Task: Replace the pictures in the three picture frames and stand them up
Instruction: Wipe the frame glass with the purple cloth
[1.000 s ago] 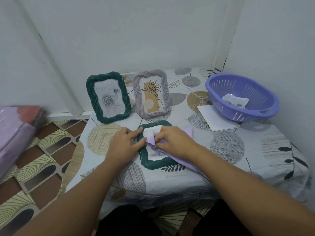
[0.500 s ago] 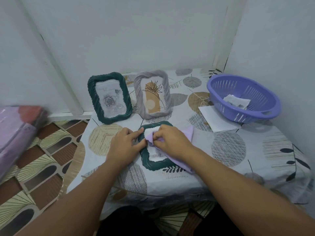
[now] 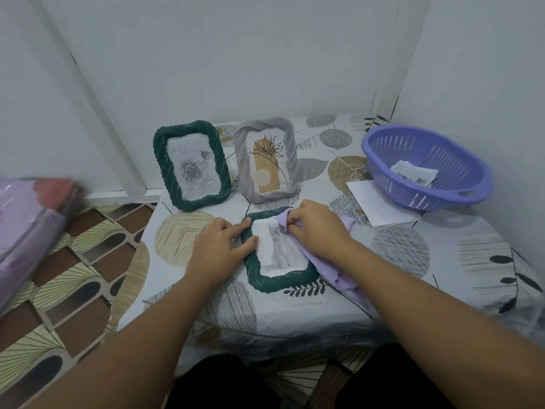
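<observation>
Right now, from the head camera, your left hand (image 3: 219,249) lies with its fingers fairly straight against the left rim of the dark green rope-patterned picture frame (image 3: 278,283) that lies flat, face up, on the leaf-and-circle printed tablecloth (image 3: 398,293), near the front edge; it presses and steadies rather than grips. Your right hand (image 3: 317,228) has its fingers curled, pinching a bunched lilac cleaning cloth (image 3: 339,278) at the frame's upper right corner, and the cloth trails down over the right rim. Through the glass you see a grey cat picture (image 3: 278,246), so this looks like wiping the front before you stand the frame up. Keep the left fingers on the rim, off the glass, so you leave no fresh prints. Work the cloth from that corner across in even strokes, and press lightly, since the frame could slide on the tablecloth toward the edge. Gather the loose tail so it does not drag. Behind, the second dark green rope-patterned frame with a grey rose picture (image 3: 191,166) and the pale grey twisted frame with a tan arch and line-drawn plant (image 3: 267,160) stand upright side by side, so lift yours clear of them when you raise it. To the right, the purple slotted plastic basket (image 3: 460,184) holds some paper, with a white sheet (image 3: 374,206) just in front of it, partly under its rim.
</observation>
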The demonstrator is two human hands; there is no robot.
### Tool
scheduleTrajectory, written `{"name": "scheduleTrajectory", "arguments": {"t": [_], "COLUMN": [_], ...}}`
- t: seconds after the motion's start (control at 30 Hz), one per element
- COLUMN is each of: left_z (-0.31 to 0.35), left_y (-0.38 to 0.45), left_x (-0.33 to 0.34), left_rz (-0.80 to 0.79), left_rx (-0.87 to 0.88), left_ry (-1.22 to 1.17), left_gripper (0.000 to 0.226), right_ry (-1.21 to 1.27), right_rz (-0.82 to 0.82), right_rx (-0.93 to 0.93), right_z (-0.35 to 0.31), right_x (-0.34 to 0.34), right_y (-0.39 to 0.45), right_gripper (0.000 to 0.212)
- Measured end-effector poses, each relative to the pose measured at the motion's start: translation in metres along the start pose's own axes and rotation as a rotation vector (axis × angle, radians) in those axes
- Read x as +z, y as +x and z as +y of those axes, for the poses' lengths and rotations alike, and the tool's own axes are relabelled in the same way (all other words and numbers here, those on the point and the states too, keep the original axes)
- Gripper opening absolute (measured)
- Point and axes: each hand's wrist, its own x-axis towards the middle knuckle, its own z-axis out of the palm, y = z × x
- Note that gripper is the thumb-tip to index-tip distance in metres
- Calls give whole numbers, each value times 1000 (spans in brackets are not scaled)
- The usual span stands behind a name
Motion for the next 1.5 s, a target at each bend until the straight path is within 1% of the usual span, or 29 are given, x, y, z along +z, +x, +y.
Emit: {"name": "scheduleTrajectory", "arguments": {"t": [0.07, 0.13, 0.2, 0.33, 0.4, 0.47, 0.57, 0.6, 0.63, 0.67, 0.7, 0.77, 0.83, 0.9, 0.97, 1.0, 1.07, 1.17, 1.23, 1.3, 1.37, 1.43, 1.5], "left_z": [0, 0, 0, 2, 3, 4, 6, 7, 7, 8, 8, 11, 14, 20, 28, 32, 36, 45, 50, 57, 64, 69, 76], "left_y": [0, 0, -1, -1, -2, -2, -3, -4, -4, -4, -4, -5, -4, -1, 3, 4, 4, -2, -3, -3, -3, -3, -3], "left_x": [0, 1, 0, -1, -2, -4, -5, -6, -6, -7, -7, -11, -15, -21, -28, -31, -33, -30, -26, -22, -21, -23, -27], "left_rz": [4, 5, -1, -10, -13, -18, -27, -32, -38, -45, -51, -65, -89, -121, -140, -134, -121, -141, -166, -187, -218, -227, -209], "left_rx": [1, 1, -3, -16, -15, -16, -19, -21, -24, -28, -29, -24, -14, -16, -44, -73, -159, -263, -330, -416, -487, -555, -644], "left_ry": [6, 9, 7, 3, -6, -7, -7, -10, -11, -11, -7, 12, 57, 121, 216, 270, 305, 175, 49, -116, -227, -361, -577], "left_gripper": [49, 50, 53, 49, 48, 49, 51, 53, 58, 62, 66, 69, 66, 59, 52, 53, 60, 53, 47, 42, 35, 28, 26], "right_ry": [34, 102, 111, -57, -139, -208, -312, -329, -340, -330, -300, -128, 96, 255, 303, 299, 302, 336, 369, 444, 530, 587, 654], "right_rz": [-3, 59, 127, 110, 154, 220, 270, 284, 274, 246, 203, 153, 124, 14, -108, -148, -163, -134, -154, -166, -157, -168, -160], "right_rx": [-18, 18, 76, 186, 209, 202, 143, 109, 85, 70, 56, 52, 74, 148, 266, 317, 382, 411, 422, 446, 467, 492, 510], "right_z": [7, 14, 22, 42, 46, 43, 35, 32, 28, 24, 19, 5, -9, -20, -23, -22, -16, -9, -7, -4, -1, 0, -3], "right_x": [-6, -10, -14, -29, -33, -33, -30, -30, -31, -32, -34, -40, -44, -43, -38, -35, -30, -27, -27, -26, -25, -24, -24], "right_y": [-7, -16, -23, -34, -37, -37, -35, -34, -33, -32, -32, -29, -26, -22, -20, -20, -22, -24, -24, -23, -23, -22, -23], "right_gripper": [13, 13, 13, 13, 12, 4, 14, 12, 7, 9, 18, 28, 29, 36, 52, 59, 64, 63, 64, 67, 69, 61, 45]}}
